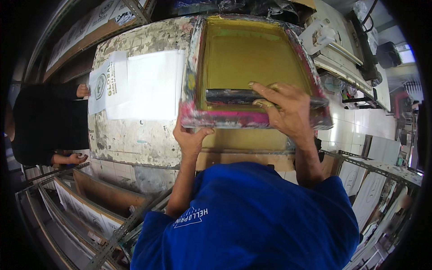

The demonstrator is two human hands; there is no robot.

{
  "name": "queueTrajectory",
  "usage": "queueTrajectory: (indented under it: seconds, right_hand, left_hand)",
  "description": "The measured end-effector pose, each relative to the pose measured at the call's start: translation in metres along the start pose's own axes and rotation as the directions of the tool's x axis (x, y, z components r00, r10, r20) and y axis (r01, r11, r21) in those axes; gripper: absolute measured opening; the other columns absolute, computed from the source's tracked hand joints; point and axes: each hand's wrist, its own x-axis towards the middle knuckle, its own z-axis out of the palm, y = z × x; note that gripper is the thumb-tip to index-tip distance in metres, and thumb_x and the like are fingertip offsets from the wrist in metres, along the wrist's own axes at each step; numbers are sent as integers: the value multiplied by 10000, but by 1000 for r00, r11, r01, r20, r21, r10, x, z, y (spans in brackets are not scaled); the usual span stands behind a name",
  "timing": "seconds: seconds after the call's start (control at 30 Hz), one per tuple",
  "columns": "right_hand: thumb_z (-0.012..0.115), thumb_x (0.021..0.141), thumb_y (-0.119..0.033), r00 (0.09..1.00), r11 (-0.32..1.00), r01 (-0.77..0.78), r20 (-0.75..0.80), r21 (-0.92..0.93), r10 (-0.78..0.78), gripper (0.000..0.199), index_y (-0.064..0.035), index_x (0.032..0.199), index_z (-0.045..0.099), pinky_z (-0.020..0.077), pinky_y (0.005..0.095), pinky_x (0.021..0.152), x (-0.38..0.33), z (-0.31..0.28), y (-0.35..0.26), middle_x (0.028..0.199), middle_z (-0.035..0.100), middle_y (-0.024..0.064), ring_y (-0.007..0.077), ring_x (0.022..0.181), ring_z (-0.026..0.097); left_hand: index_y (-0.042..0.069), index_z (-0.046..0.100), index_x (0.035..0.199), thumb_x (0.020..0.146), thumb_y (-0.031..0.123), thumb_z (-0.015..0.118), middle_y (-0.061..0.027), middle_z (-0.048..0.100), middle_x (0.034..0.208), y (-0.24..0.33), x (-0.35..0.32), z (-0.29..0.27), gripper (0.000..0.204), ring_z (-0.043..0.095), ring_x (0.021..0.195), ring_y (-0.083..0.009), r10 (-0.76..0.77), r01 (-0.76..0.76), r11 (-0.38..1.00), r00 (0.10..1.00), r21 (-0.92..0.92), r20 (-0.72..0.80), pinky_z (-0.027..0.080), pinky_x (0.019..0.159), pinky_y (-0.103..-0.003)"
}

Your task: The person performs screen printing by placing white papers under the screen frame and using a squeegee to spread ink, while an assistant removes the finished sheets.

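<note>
Currently I log | left hand (190,139) pinching screen frame (252,118), near-left corner | right hand (289,107) clasping squeegee (227,96) across yellow mesh (247,56)

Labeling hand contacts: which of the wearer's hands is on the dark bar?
The wearer's right hand, its grip across the dark bar; the left hand instead holds the paint-stained frame at its near left corner.

The screen (252,56) is mustard yellow, its frame (240,118) blotched pink and grey, the squeegee (225,96) black, the paper (153,85) white, the desk (132,141) mottled cream-grey.
</note>
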Motion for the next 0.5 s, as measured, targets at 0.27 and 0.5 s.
queueTrajectory:
  seconds: [0.27,0.5]
  right_hand:
    - [805,791,-230,954,994,-102,278,-42,110,577,-184,1350,669,471,449,823,-39,112,70,921,705,117,331,879,679]
    - [773,659,-109,988,971,-77,111,-227,105,708,-176,1351,635,319,469,923,-44,162,89,1025,570,88,280,1062,519]
  left_hand:
    - [-2,514,1460,575,390,969,-236,418,1563,-98,-9,-34,1070,419,1390,-395,361,-366,635,919,680,158,348,1150,-508]
    - [-31,583,1372,550,474,926,-268,361,1588,-95,-20,-40,1024,357,1396,-460,332,-303,460,931,835,155,303,1143,-562]
